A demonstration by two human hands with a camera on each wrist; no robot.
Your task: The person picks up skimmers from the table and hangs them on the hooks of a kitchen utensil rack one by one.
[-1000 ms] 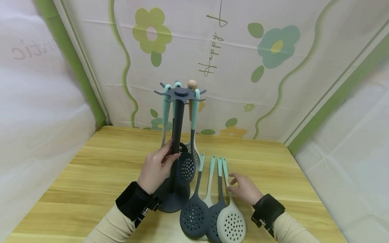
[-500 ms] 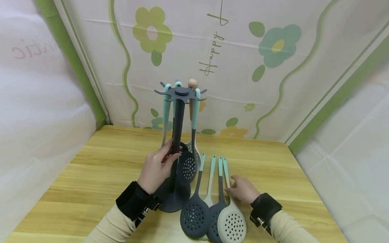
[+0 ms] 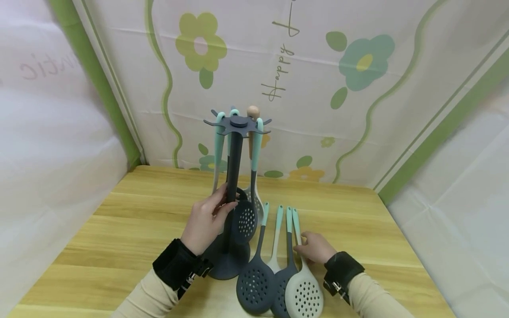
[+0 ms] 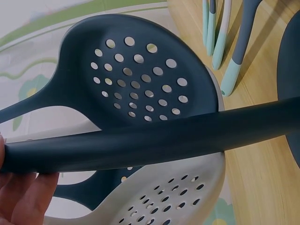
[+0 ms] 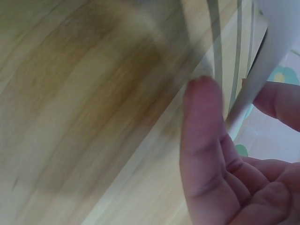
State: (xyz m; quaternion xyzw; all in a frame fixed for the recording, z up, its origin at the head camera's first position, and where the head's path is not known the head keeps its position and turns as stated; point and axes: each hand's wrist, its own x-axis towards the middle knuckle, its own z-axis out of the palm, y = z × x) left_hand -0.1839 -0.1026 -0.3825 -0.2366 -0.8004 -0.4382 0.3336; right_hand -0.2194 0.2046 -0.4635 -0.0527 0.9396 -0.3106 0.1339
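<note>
My left hand (image 3: pixel 204 221) grips the dark pole of a utensil stand (image 3: pixel 234 163), thumb and fingers around it. A dark perforated skimmer (image 4: pixel 75 61) hangs beside the pole, with a beige perforated one (image 4: pixel 117 201) behind it. On the tabletop, my right hand (image 3: pixel 318 248) pinches the shaft of a beige skimmer (image 3: pixel 304 293) with a mint handle end. In the right wrist view, that pale shaft (image 5: pixel 257 77) runs between the thumb and fingers. The skimmer's round head lies over part of its dark neighbour.
A dark skimmer (image 3: pixel 254 287) lies next to the stand's round base (image 3: pixel 230 263), with several utensils fanned beside it. More mint handles and a wooden-ended one (image 3: pixel 253 111) hang from the stand's hooks. Printed curtain (image 3: pixel 246 57) rises behind the wooden table (image 3: pixel 131 212).
My right hand has moved slightly left and its fingers have come in around the beige skimmer's shaft. The left hand keeps its place on the pole.
</note>
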